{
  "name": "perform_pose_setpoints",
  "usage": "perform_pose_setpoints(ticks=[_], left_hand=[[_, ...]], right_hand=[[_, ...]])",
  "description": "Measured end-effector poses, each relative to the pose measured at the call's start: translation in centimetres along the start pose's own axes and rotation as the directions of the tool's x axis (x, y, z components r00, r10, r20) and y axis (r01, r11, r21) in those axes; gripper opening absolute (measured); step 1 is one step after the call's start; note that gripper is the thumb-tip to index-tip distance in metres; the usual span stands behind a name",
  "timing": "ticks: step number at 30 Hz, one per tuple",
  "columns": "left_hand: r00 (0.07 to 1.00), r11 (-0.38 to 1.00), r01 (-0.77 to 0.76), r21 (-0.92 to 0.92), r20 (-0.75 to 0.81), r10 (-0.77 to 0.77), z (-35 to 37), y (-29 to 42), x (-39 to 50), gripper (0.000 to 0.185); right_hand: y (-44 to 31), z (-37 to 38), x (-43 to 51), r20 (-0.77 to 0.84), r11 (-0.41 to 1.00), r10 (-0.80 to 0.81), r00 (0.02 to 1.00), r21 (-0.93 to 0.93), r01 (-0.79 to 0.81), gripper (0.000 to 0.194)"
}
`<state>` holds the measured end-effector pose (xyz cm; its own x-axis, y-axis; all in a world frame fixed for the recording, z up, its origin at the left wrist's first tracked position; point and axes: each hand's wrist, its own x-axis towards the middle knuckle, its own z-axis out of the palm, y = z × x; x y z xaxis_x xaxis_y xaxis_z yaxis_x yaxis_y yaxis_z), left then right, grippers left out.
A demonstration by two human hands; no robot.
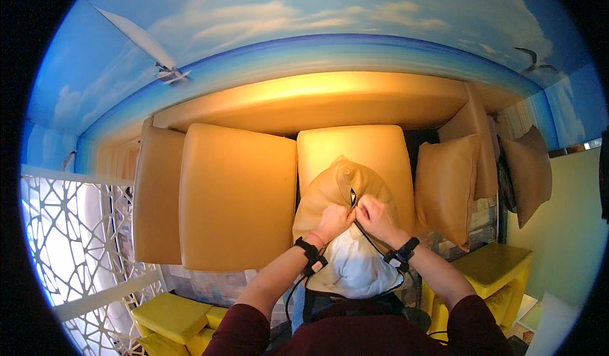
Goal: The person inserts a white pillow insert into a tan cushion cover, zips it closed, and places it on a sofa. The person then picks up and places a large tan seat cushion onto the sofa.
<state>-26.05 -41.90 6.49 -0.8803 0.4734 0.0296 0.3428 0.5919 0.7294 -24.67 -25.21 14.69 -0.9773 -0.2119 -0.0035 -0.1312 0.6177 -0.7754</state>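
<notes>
A tan leather-like cushion cover [319,189] lies bunched before me, partly on a sofa seat cushion [380,142] and reaching towards my lap. White filling or an inner pillow [354,263] shows through its wide opening, which has a dark edge like a zipper. My left hand [335,220] and my right hand [377,216] meet at the upper end of this opening, both pinching the cover's edges. A small gap shows just above the fingertips. The fingers hide whatever small part lies between them. Each wrist bears a black strap with a small device.
Tan seat cushions [238,199] stand at the left along the sofa backrest [309,99]. A tan pillow [449,185] leans at the right, with another tan pillow [530,175] beyond. Yellow stools [171,315] are at lower left and lower right. A cable runs beside my left forearm.
</notes>
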Motion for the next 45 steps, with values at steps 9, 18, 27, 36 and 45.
perform_pose_setpoints(ticks=[9, 18, 27, 36, 45], left_hand=[[0.995, 0.993, 0.096, 0.073, -0.013, -0.095, 0.2, 1.0, 0.4, 0.037], [0.995, 0.996, 0.077, 0.05, -0.072, -0.073, 0.3, 1.2, 0.5, 0.041], [0.991, 0.987, 0.132, 0.094, 0.009, -0.133, 0.4, 1.2, 0.8, 0.034], [0.982, 0.983, 0.182, 0.029, 0.04, -0.184, 0.8, 1.3, 1.4, 0.026], [0.988, 0.987, 0.147, 0.064, 0.028, -0.149, 0.8, 1.5, 1.6, 0.032]], right_hand=[[-0.2, 1.9, 3.9, -0.149, 0.889, -0.192, 0.97, -0.445, 0.108, 0.031], [0.8, 1.0, 4.2, -0.13, 0.787, -0.452, 0.883, -0.525, 0.325, 0.017], [-0.5, -1.4, 5.4, 0.171, 0.614, -0.476, 0.862, -0.637, 0.466, 0.007], [-2.9, 0.9, 6.6, 0.337, 0.333, -0.171, 0.926, -0.864, 0.376, 0.007], [-4.5, 1.1, 9.1, 0.285, 0.369, 0.023, 0.958, -0.893, 0.257, 0.009]])
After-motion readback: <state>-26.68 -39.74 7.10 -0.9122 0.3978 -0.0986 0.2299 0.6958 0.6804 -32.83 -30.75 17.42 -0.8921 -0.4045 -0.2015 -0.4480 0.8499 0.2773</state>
